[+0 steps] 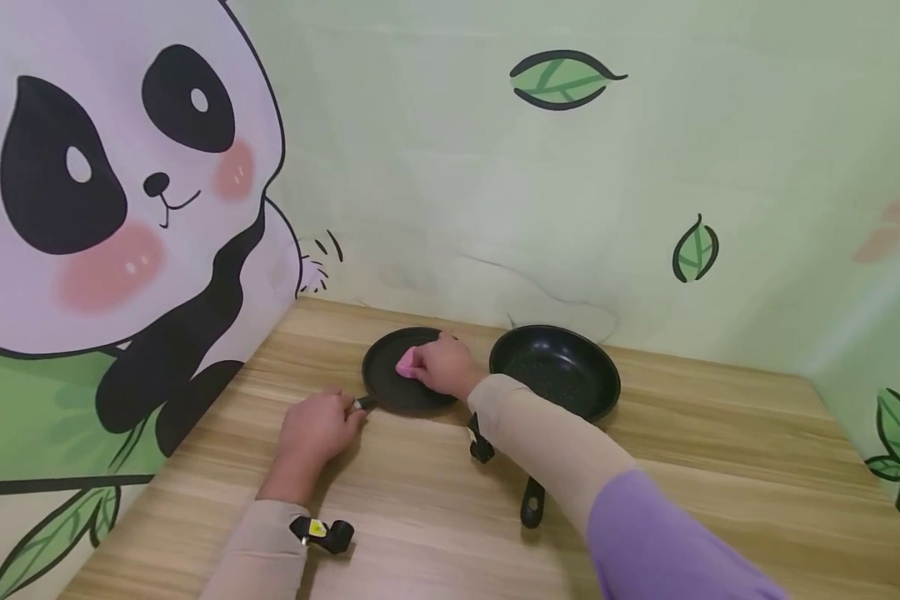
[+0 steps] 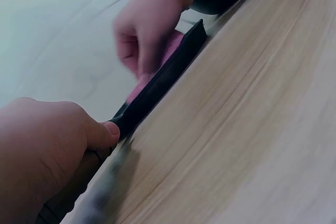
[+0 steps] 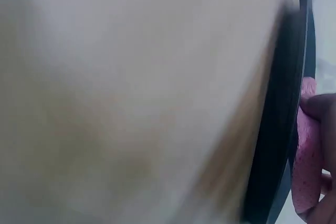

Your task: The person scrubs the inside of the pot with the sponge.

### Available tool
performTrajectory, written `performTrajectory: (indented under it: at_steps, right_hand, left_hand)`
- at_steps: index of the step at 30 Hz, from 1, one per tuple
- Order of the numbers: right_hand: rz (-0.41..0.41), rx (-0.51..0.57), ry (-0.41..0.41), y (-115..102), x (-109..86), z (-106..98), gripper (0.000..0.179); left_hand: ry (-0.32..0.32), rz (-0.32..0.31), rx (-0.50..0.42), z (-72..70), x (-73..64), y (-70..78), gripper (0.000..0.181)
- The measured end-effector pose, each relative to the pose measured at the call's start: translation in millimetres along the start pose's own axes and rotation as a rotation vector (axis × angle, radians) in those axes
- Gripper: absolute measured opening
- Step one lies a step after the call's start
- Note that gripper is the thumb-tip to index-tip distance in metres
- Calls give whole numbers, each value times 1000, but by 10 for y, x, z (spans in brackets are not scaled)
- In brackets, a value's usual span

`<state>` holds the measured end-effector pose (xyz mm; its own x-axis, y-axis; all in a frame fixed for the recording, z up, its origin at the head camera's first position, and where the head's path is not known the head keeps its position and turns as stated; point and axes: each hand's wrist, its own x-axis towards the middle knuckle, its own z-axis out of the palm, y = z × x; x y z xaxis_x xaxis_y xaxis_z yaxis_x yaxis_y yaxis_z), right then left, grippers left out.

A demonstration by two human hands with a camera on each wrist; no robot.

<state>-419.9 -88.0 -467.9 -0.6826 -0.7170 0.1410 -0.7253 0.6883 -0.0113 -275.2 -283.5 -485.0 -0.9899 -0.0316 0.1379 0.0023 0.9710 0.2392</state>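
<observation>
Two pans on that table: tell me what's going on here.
A person's left hand grips the handle of the flat black pan, while the right hand holds a pink sponge against its upper surface. The deeper black pan sits beside it on the wooden table, to the right, its handle pointing back toward the person; neither hand holds that one.

Perhaps a playroom: panda mural

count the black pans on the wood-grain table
2: a shallow, round black pan at left, its handle held by the left hand, and a deeper, round, glossy black pan to its right, partly behind the beige right sleeve. No third pan shows, though that sleeve hides some table.
</observation>
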Motion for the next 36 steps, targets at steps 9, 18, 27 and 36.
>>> performTrajectory:
  at_steps: [9, 18, 27, 36]
  right_hand:
    - [-110, 40, 19, -153, -41, 32, 25]
    - [84, 29, 122, 281, -5, 173, 22]
    - [-156, 52, 122, -92, -67, 120, 26]
    - [-126, 26, 116, -57, -88, 128, 26]
  left_hand:
    - [-4, -1, -2, -13, 17, -35, 23]
    - [-9, 0, -15, 21, -14, 17, 24]
    - [-6, -19, -4, -18, -6, 16, 23]
    - [4, 3, 2, -18, -1, 4, 23]
